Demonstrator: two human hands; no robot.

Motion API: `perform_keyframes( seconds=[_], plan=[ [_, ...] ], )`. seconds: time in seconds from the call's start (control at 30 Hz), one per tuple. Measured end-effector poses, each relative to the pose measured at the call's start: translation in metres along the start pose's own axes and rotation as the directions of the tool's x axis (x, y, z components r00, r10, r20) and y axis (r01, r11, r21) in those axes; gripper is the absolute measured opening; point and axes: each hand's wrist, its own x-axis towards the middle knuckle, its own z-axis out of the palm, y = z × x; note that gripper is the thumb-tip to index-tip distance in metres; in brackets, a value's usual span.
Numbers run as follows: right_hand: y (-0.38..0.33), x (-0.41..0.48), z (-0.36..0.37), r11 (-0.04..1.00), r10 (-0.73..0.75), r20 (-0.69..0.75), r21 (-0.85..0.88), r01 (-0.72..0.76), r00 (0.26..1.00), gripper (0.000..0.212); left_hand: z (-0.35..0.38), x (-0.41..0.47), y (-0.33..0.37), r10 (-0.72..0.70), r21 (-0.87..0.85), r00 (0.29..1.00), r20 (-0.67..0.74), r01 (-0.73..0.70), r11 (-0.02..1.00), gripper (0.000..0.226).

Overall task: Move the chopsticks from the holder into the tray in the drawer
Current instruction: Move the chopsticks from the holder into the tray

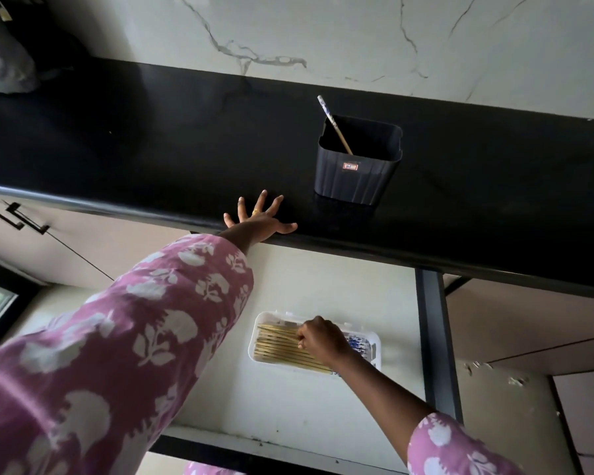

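Black countertop (151, 149) runs across the frame, with a white veined marble wall (323, 29) behind it.

Dark ribbed holder (357, 166) stands upright on the counter, right of centre, with a small red label on its near face. One chopstick (335, 126) is in it, leaning to the far left, its patterned end above the rim.

Left hand (259, 217) lies flat on the counter's near edge, left of the holder and apart from it. Fingers are spread wide and hold nothing. There is a ring (255, 211) on one finger.

Drawer (323, 279) is pulled out below the counter, its inside pale. White tray (254, 341) sits on the drawer floor. Chopsticks (282, 347) lie in it side by side, pale ends left and blue-patterned ends right.

Right hand (323, 339) is over the tray, fingers curled and fingertips pinching the chopsticks at the far side of the row.

Both arms are in pink floral sleeves (134, 320). Cabinet handles (14, 214) show at the left under the counter.
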Motion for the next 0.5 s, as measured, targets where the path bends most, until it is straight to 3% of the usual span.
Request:
perform_keyframes(
  seconds=[0.2, 0.5],
  plan=[
    [-0.002, 0.006, 0.029, 0.980, -0.084, -0.016, -0.182, 0.079, 0.996, 0.024, 0.001, 0.001, 0.000, -0.008, -0.011, 1.000, 0.003, 0.008, 1.000, 0.084],
    [0.000, 0.006, 0.030, 0.948, -0.141, 0.062, -0.279, 0.153, 0.988, 0.025, 0.001, 0.004, -0.001, -0.008, -0.010, 1.000, 0.002, 0.008, 1.000, 0.084]
  ],
)
